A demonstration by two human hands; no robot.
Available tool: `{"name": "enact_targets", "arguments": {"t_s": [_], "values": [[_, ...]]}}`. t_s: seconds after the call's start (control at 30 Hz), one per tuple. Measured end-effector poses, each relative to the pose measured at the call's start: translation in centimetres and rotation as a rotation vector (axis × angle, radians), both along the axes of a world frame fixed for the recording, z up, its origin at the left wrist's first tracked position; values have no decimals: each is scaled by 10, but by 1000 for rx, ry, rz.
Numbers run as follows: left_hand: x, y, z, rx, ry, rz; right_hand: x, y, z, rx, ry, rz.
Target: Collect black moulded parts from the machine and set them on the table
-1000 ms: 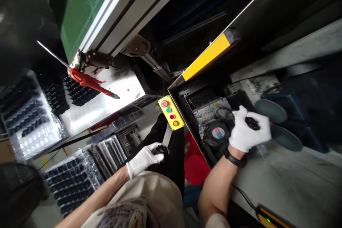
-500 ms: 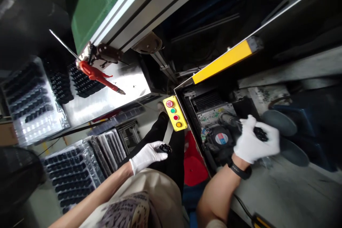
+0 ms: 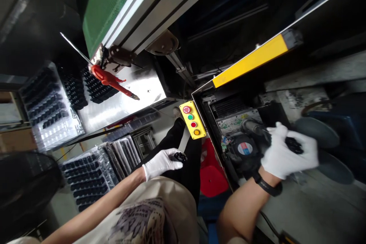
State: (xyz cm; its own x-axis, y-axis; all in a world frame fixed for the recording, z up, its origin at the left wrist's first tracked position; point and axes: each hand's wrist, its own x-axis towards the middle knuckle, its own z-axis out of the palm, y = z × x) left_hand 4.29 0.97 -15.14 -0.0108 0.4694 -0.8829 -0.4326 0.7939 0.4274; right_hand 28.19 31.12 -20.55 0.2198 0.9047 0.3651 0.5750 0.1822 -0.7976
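My left hand point(image 3: 161, 162), in a white glove, rests over my lap and pinches a small black plastic part point(image 3: 180, 156) at its fingertips. My right hand point(image 3: 288, 156), also gloved, with a black wristband, reaches out over the grey bench at the right and grips another small black part point(image 3: 294, 145). That hand sits next to a grey polishing wheel point(image 3: 317, 131) and just right of a black fan with a red, white and blue label point(image 3: 244, 148).
A yellow button box point(image 3: 192, 119) with red, green and amber buttons hangs between my hands. An orange air gun point(image 3: 110, 79) lies on a shiny steel shelf point(image 3: 134, 95). Clear trays of black parts point(image 3: 85, 179) stand at the left. A yellow bar point(image 3: 250, 60) edges the machine.
The view has shifted, so everything sits further right and lower in frame. Both hands keep their grip; the right hand stays by the wheel.
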Motion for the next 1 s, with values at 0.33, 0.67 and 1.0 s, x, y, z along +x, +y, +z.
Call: {"name": "enact_targets", "arguments": {"t_s": [0.33,0.67,1.0], "values": [[-15,0,2,-56,72,39,-19,-2,0,26,226,-102],[-5,3,-8,-27,-15,31,-16,-1,1,11,170,-45],[10,-20,-27,-138,-142,297,-22,2,29,98,-43,-72]]}}
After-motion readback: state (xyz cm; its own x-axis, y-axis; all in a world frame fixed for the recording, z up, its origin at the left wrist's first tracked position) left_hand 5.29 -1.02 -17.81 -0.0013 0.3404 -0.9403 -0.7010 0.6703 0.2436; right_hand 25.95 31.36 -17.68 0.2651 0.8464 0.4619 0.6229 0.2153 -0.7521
